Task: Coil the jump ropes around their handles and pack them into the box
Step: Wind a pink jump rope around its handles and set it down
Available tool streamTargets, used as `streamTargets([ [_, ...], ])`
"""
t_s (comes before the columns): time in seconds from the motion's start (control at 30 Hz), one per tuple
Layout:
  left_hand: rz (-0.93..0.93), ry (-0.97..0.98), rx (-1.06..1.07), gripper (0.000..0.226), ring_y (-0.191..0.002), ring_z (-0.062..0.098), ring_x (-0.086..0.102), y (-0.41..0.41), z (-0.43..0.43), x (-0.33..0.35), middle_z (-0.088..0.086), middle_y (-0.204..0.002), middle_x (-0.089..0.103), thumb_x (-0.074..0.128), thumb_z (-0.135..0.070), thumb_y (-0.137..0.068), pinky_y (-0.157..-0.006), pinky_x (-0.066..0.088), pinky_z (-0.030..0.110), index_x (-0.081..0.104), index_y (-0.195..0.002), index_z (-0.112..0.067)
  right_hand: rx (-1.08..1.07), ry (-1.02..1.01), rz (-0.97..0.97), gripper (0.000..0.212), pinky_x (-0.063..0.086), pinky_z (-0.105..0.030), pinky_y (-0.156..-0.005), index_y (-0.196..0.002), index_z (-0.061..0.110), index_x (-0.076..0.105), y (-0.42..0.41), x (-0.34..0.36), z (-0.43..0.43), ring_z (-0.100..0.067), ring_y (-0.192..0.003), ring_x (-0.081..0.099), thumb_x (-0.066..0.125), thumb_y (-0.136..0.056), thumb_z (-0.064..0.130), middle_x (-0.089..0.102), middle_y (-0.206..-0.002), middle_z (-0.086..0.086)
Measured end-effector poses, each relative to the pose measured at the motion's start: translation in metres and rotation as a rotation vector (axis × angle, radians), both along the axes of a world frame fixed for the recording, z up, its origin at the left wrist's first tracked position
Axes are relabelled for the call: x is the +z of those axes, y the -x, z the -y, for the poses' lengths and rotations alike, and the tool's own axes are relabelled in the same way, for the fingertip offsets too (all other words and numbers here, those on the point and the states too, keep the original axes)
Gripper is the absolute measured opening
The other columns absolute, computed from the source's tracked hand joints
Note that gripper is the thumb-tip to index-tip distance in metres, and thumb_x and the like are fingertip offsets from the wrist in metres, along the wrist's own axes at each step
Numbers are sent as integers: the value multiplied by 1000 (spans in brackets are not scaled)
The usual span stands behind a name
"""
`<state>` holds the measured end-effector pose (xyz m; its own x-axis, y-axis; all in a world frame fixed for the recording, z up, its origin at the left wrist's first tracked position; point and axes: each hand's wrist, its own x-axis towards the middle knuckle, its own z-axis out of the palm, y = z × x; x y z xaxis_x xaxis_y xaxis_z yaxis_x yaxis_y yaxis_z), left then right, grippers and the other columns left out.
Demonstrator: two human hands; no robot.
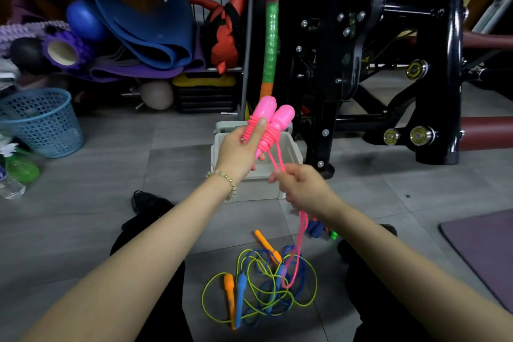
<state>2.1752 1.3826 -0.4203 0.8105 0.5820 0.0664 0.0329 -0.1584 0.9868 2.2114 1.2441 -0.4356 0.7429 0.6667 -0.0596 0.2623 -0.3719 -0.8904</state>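
Your left hand [238,153] grips both pink handles [277,115] side by side in the air near the box [291,147], thumb pinning the coils so they can't slip. Their long axis runs roughly upright, bulbous ends up. Your right hand [302,189] pinches the pink rope [298,253] in its fingers [277,175], probably keeping it taut for winding. The slack trails to the floor [111,175].

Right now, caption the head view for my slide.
Left hand holds pink handles, right hand pinches the pink rope; box just beyond.
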Motion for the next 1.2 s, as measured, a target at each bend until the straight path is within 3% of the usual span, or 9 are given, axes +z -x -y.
streamTargets([
  [0.13,-82,-165,-47,39,-45,12,54,-5,-17,-9,-1,-55,60,52,-55,-88,-44,39,23,62,-75,-20,81,211,444,25,25,-21,-45,-75,24,56,0,27,5,-2,-43,43,46,-98,27,38,-42,4],
  [0.33,-275,-559,-348,68,-52,15,60,1,-20,-9,4,-58,65,28,-69,-87,-53,44,26,64,-73,-14,257,223,696,20,38,-34,-62,-75,28,54,-18,45,8,-7,-58,45,53,-95,27,50,-61,11],
  [0.5,-325,-438,-582,86,-55,15,53,20,-13,-2,1,-58,64,12,-73,-82,-49,49,27,66,-84,-6,326,92,616,14,40,-21,-60,-77,26,58,-30,55,19,-2,-59,50,71,-82,25,55,-62,13],
  [0.57,-277,-446,-637,75,-58,20,57,24,-13,-1,-1,-64,69,28,-79,-80,-56,51,29,68,-91,-16,339,21,518,15,42,-26,-61,-81,20,59,-29,57,20,-5,-59,49,73,-80,19,56,-62,8],
  [0.67,-304,-463,-704,45,-73,16,68,24,-9,-3,0,-79,74,68,-61,-71,-70,53,32,68,-91,-20,398,48,551,13,49,-39,-65,-84,19,63,-25,62,18,-16,-65,58,74,-79,21,64,-70,0],
  [0.73,-338,-496,-692,40,-72,13,68,23,-8,0,0,-77,73,74,-55,-70,-70,53,31,67,-89,-20,426,98,612,12,50,-41,-69,-83,19,66,-23,67,16,-14,-70,61,74,-79,25,68,-74,0],
  [0.83,-325,-604,-659,36,-70,10,66,24,-8,13,-3,-74,71,72,-55,-73,-72,52,29,65,-88,-23,408,113,628,15,50,-39,-66,-80,16,65,-25,74,13,-16,-68,61,75,-78,28,67,-73,-1],
  [1.0,-325,-961,-608,33,-55,1,46,30,0,34,-11,-60,50,64,-63,-74,-47,28,15,54,-78,-32,402,78,522,24,37,-20,-52,-68,13,64,-31,78,13,-7,-54,46,76,-75,33,60,-62,-2],
  [1.2,-268,-1085,-532,41,-59,5,47,32,0,38,-12,-60,49,46,-69,-81,-53,30,21,50,-72,-29,463,104,228,36,28,-14,-45,-57,14,50,-35,81,10,-4,-45,35,70,-72,41,45,-47,8],
])
